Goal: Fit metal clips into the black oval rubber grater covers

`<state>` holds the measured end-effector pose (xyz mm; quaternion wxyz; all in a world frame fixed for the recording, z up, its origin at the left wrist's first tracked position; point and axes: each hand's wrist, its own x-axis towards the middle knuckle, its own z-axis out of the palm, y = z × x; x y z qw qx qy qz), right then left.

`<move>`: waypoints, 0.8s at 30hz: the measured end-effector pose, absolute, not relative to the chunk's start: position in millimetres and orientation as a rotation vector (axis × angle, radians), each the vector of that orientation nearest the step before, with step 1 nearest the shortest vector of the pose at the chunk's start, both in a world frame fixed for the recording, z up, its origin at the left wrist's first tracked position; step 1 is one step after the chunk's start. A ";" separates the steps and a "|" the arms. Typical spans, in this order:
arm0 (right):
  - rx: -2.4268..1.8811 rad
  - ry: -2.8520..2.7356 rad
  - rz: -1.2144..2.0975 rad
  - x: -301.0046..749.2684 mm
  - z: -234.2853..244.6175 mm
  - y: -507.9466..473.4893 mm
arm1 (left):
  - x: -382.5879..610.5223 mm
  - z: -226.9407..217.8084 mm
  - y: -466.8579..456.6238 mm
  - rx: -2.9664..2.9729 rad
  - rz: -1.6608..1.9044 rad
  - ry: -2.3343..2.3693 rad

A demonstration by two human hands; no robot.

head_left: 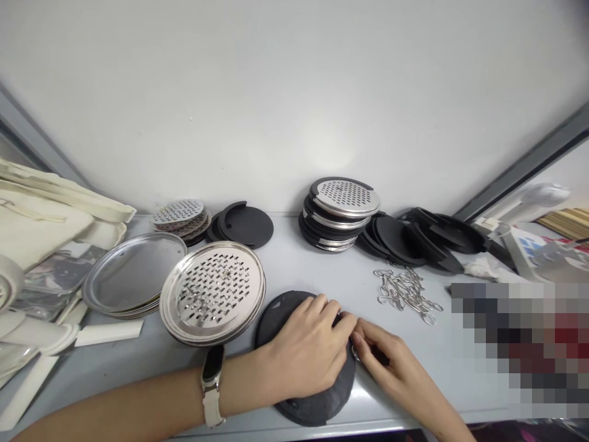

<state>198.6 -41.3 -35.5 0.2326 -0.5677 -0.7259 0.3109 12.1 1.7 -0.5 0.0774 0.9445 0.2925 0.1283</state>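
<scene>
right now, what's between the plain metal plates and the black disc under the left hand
In the head view, a metal grater stack lies between the plain metal plates and the black disc under the left hand.

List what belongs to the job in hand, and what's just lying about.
Likely part of the job:
black disc, left hand on it, right hand at its edge
perforated metal plates
plain metal plates
other black discs
wire hooks

Probably just lying about:
cream fabric
tan strips
</scene>
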 end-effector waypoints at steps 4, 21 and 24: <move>-1.556 -1.970 0.853 199.4 -37.0 -41.5 | 12.1 0.9 1.9 2.840 0.369 0.866; -1.564 -1.977 0.853 199.2 -36.5 -39.7 | 11.6 2.3 2.3 2.846 0.347 0.871; -1.552 -1.998 0.847 199.0 -35.3 -39.8 | 11.8 1.8 2.3 2.859 0.344 0.854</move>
